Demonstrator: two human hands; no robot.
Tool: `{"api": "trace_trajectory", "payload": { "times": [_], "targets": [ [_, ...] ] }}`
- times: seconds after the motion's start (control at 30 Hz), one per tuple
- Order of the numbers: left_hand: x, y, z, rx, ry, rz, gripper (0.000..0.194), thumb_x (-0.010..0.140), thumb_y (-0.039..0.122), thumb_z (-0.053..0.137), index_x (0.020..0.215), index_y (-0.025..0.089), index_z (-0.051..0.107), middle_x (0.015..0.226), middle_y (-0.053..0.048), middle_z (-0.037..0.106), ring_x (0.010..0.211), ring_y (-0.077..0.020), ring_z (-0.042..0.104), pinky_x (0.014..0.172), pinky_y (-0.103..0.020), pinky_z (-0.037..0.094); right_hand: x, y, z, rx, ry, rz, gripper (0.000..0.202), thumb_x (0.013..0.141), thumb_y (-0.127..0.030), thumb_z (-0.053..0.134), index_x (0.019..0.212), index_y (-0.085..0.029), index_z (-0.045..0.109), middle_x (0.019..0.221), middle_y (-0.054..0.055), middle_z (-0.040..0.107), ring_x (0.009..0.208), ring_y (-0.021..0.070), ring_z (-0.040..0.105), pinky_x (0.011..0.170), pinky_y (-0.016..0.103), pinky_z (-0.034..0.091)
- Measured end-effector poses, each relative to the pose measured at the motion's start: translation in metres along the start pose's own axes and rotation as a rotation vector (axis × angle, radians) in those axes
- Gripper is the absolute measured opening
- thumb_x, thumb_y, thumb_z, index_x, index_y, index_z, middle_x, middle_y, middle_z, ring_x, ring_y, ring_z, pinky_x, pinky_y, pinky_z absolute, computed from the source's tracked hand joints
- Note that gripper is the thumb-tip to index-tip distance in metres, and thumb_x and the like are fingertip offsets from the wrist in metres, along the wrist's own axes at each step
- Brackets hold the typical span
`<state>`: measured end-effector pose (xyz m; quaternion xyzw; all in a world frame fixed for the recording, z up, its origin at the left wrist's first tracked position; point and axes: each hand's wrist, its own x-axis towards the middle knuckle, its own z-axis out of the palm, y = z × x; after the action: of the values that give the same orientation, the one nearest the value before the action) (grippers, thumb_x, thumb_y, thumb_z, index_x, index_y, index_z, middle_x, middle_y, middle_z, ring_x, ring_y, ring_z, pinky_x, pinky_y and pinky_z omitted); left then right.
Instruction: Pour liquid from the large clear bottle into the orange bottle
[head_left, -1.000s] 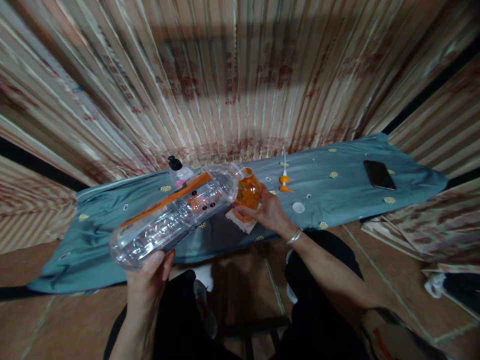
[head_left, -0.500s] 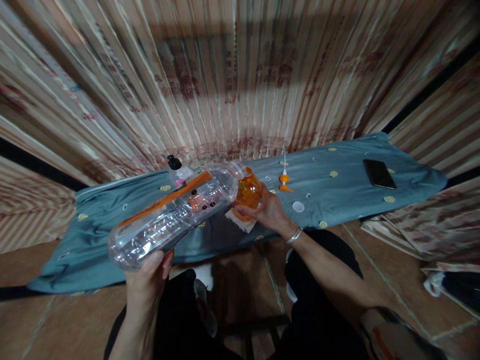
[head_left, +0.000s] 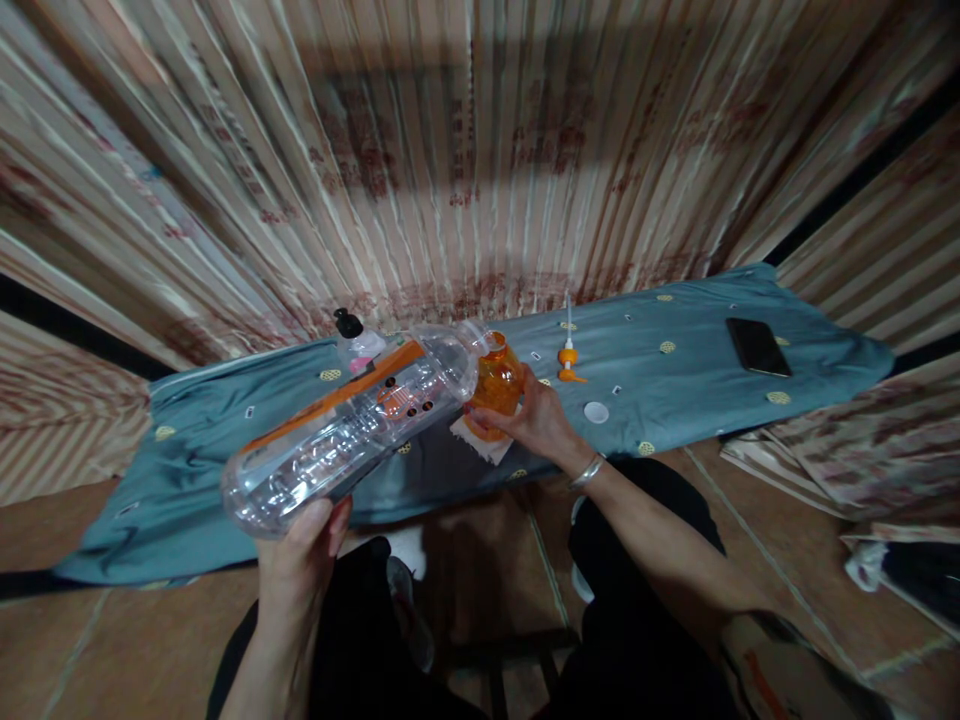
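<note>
My left hand [head_left: 304, 545] grips the lower end of a large clear plastic bottle [head_left: 352, 440] with an orange-striped label. The bottle is tilted, its neck up and to the right, with its mouth at the opening of a small orange bottle [head_left: 498, 385]. My right hand [head_left: 540, 415] is wrapped round that orange bottle, which stands on a white tissue [head_left: 486, 445]. An orange pump head [head_left: 568, 362] with a clear tube lies to the right, and a round white cap [head_left: 596, 412] is nearer to me. I cannot make out how much liquid either bottle holds.
A bottle with a black pump [head_left: 349, 328] stands behind the large bottle. A black phone [head_left: 757, 347] lies at the right of the narrow, teal cloth-covered table [head_left: 697, 400]. Striped curtains [head_left: 465, 150] hang close behind it. My knees and a dark stool are below.
The large bottle and my left hand have shifted slightly to the right. My right hand and the orange bottle have stayed almost where they were.
</note>
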<state>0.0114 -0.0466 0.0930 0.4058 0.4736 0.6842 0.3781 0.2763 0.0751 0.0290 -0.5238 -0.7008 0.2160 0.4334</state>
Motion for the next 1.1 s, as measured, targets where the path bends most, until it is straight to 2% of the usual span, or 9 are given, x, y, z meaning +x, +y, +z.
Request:
{"api": "trace_trajectory", "payload": {
  "times": [0.17,0.37,0.53,0.63,0.73,0.8,0.93,1.1],
  "targets": [
    [0.001,-0.003,-0.004,-0.016,0.029,-0.010,0.051,0.062,0.044,0.095,0.098,0.020,0.067,0.059,0.005,0.058,0.036,-0.0060,0.037,0.029,-0.016,0.024,0.000,0.000,0.001,-0.018,0.010,-0.006,0.073,0.072,-0.048,0.096,0.132,-0.021,0.064,0.118,0.013,0.084,0.106,0.0356,0.082,0.088,0.046,0.068],
    [0.000,-0.002,-0.001,0.001,0.010,0.015,0.051,0.065,0.046,0.093,0.101,0.020,0.068,0.059,0.005,0.057,0.036,-0.0067,0.037,0.029,-0.016,0.024,0.001,-0.002,-0.001,-0.013,-0.003,0.004,0.069,0.073,-0.048,0.095,0.129,-0.023,0.064,0.114,0.011,0.084,0.103,0.0346,0.083,0.085,0.044,0.068],
    [0.001,-0.004,-0.004,-0.006,0.023,0.037,0.049,0.065,0.046,0.093,0.099,0.020,0.069,0.056,0.005,0.055,0.036,-0.0066,0.035,0.029,-0.017,0.023,0.001,-0.002,-0.001,0.001,-0.008,0.008,0.069,0.073,-0.046,0.096,0.129,-0.021,0.064,0.117,0.012,0.083,0.106,0.0347,0.082,0.089,0.045,0.067],
    [0.001,-0.006,-0.008,-0.028,-0.007,-0.008,0.049,0.064,0.044,0.096,0.096,0.021,0.068,0.069,0.001,0.064,0.039,-0.0067,0.040,0.030,-0.018,0.025,0.001,-0.001,-0.001,0.011,-0.009,-0.001,0.069,0.074,-0.046,0.095,0.130,-0.021,0.064,0.119,0.012,0.083,0.108,0.0341,0.082,0.091,0.045,0.067],
    [0.000,-0.004,-0.006,-0.049,0.005,-0.014,0.052,0.061,0.042,0.099,0.097,0.021,0.067,0.076,0.000,0.066,0.040,-0.0054,0.040,0.031,-0.018,0.026,0.000,0.000,0.000,0.019,-0.002,-0.006,0.069,0.074,-0.046,0.095,0.131,-0.022,0.063,0.119,0.012,0.083,0.108,0.0335,0.082,0.091,0.044,0.067],
    [-0.001,-0.002,-0.001,-0.054,0.048,0.016,0.054,0.061,0.044,0.099,0.098,0.020,0.067,0.075,0.001,0.064,0.039,-0.0043,0.038,0.031,-0.017,0.024,0.000,0.000,0.000,0.015,0.003,-0.002,0.070,0.074,-0.047,0.095,0.130,-0.022,0.063,0.118,0.012,0.083,0.107,0.0338,0.082,0.090,0.045,0.067],
    [-0.001,-0.002,0.001,-0.055,0.044,0.023,0.050,0.061,0.043,0.098,0.095,0.019,0.069,0.073,0.000,0.065,0.038,-0.0050,0.039,0.030,-0.017,0.022,0.000,0.000,-0.001,0.001,-0.001,0.013,0.070,0.073,-0.048,0.096,0.129,-0.022,0.062,0.115,0.011,0.084,0.104,0.0349,0.083,0.088,0.045,0.067],
    [0.000,-0.005,-0.001,-0.043,0.049,0.019,0.050,0.062,0.045,0.097,0.095,0.017,0.072,0.062,0.002,0.059,0.037,-0.0064,0.038,0.029,-0.018,0.019,0.000,-0.001,-0.001,0.011,0.006,0.013,0.071,0.072,-0.046,0.096,0.130,-0.022,0.062,0.116,0.012,0.084,0.106,0.0354,0.082,0.089,0.046,0.068]
  ]
}}
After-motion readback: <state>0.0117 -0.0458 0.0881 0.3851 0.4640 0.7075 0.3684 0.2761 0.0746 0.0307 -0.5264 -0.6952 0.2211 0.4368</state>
